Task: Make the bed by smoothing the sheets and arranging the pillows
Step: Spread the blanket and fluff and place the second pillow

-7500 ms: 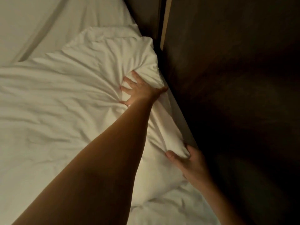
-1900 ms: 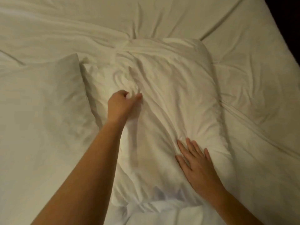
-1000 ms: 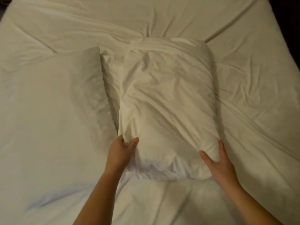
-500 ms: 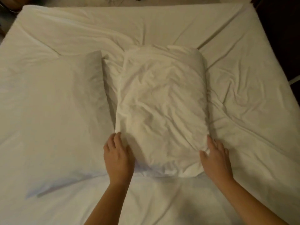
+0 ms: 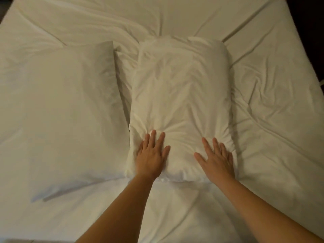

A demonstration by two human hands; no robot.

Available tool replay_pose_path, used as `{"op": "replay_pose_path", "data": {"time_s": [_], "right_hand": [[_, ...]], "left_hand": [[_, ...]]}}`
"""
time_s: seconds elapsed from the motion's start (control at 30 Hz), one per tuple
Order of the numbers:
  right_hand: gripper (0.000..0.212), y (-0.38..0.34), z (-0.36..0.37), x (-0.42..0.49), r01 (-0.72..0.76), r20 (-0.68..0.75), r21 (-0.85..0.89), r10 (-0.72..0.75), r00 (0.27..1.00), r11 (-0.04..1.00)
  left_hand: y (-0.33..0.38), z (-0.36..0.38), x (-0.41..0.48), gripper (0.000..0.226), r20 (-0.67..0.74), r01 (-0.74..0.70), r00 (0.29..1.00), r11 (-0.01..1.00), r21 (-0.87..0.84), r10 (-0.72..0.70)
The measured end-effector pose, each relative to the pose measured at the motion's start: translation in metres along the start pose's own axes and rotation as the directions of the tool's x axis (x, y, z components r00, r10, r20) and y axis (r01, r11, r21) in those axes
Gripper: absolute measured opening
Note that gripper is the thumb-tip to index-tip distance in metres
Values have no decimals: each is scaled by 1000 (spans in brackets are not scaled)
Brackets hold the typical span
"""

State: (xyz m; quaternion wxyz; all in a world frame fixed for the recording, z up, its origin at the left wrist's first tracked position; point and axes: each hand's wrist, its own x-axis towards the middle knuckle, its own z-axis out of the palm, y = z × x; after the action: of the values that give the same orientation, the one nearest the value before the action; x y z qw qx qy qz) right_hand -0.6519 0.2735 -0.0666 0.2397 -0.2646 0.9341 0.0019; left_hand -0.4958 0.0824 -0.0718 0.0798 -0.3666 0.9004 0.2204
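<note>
A wrinkled white pillow (image 5: 182, 95) lies lengthwise in the middle of the bed. My left hand (image 5: 151, 155) rests flat on its near left corner, fingers spread. On the near right corner my right hand (image 5: 216, 158) presses down flat, fingers apart; the cover puckers around both palms. A second, smoother white pillow (image 5: 59, 109) lies to the left, almost touching the first. The white sheet (image 5: 273, 106) under them is creased, with folds running across the right side and the far end.
The bed's right edge (image 5: 308, 55) drops into dark floor at the far right. The far left corner of the mattress (image 5: 10, 13) shows at the top left. Bare sheet lies near me below the pillows.
Both hands moved from gripping the pillow's near side edges up onto its top, now pressing flat. The view shifted slightly closer to the bed.
</note>
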Motion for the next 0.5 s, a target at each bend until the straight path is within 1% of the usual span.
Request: {"op": "replay_pose_path", "data": {"time_s": [0.13,0.2,0.27,0.33,0.4,0.5], "right_hand": [[73,0,-10,-1,1,55,17,-2,999,1000],[75,-2,-17,-1,-13,74,37,10,997,999],[79,-9,-26,-4,-6,57,85,1,998,996],[82,-20,-40,-10,49,9,125,-51,999,991],[81,-37,-54,-18,129,-38,154,-125,991,980],[78,-76,-73,-27,230,-68,253,-219,973,940]], "left_hand": [[-2,-11,-9,60,-1,-7,1000,1000,-26,7],[-2,-21,-13,61,8,19,1000,994,-110,-19],[-5,-36,-18,62,-27,24,999,982,-188,-29],[-14,-52,-21,60,-94,18,995,978,-208,-38],[-29,-69,-24,58,-148,43,986,978,-203,-74],[-63,-97,-24,58,-226,77,966,978,-196,-121]]}}
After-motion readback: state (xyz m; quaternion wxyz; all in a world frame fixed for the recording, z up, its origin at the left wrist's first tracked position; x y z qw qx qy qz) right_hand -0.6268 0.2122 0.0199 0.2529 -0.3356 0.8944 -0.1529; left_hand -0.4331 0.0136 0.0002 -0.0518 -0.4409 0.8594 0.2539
